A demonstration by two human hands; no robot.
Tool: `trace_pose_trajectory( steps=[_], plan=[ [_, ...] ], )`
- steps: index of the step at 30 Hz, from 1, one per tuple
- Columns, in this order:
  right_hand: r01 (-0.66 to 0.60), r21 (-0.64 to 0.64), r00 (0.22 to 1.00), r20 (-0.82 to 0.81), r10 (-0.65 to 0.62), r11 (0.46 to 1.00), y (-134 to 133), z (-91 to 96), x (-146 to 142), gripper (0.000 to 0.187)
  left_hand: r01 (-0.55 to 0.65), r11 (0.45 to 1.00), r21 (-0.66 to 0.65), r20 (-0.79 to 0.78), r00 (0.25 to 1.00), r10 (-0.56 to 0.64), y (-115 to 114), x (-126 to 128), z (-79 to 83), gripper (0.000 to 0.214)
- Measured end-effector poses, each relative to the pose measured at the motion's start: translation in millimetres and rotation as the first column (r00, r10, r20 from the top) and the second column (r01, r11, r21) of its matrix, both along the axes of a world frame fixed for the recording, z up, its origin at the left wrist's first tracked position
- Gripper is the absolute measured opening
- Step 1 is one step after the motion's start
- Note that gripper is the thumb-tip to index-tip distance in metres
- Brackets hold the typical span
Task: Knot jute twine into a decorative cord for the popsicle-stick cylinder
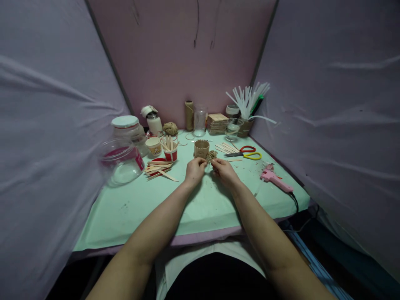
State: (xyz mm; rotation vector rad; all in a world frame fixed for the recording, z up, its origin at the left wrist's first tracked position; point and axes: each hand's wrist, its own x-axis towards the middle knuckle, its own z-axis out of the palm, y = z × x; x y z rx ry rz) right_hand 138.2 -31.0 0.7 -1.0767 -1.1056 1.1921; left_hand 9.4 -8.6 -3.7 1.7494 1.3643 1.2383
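Close together at the middle of the table, my left hand (196, 171) and my right hand (225, 171) face each other with fingertips pinched. A thin strand of twine (212, 155) appears to run between them, with a small loose bundle of it just beyond my fingers. Behind my left hand stands a small brown cup-shaped holder (201, 146) with a scalloped rim, its lower part partly hidden by the hand. The strand is too fine to follow fully.
Scissors (242, 154) and wooden sticks (226, 148) lie to the right, with a pink glue gun (276, 180) nearer the edge. Leftward are flat sticks (159, 166), a red cup (170, 155) and a clear jar (125, 171). Behind stand a glass jar (200, 121) and a twine ball (170, 128).
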Motion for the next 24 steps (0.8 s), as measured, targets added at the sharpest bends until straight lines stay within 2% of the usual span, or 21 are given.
trace_pose_trajectory(
  steps=[3,8,12,16,21,24],
  plan=[
    [-0.144,-0.081,0.978,-0.162,0.129,0.986,0.1,2.1,2.6,0.04,-0.028,1.0,0.005,-0.033,0.999,0.028,1.9,-1.8,-0.7,0.01],
    [-0.188,-0.061,0.964,-0.202,0.172,0.98,1.7,4.3,4.6,0.04,-0.054,0.998,-0.037,-0.005,0.999,0.054,5.1,-6.4,-3.4,0.009],
    [-0.099,-0.071,0.981,-0.172,0.085,0.993,2.3,4.4,1.9,0.034,0.014,0.99,-0.141,0.194,0.981,0.014,6.4,-5.7,-6.2,0.015],
    [0.034,-0.028,0.999,-0.035,-0.035,0.999,4.3,1.5,0.7,0.027,0.099,0.975,-0.201,0.398,0.917,-0.011,5.5,-1.7,-5.4,0.02],
    [0.07,0.187,0.975,0.193,-0.107,0.98,5.8,-1.2,1.9,0.016,0.132,0.974,-0.184,0.442,0.896,-0.038,2.4,0.9,-2.2,0.02],
    [0.088,0.213,0.978,0.166,-0.125,0.973,5.3,0.9,2.2,0.018,0.138,0.974,-0.178,0.438,0.898,-0.047,1.8,1.4,-2.5,0.021]
  ],
)
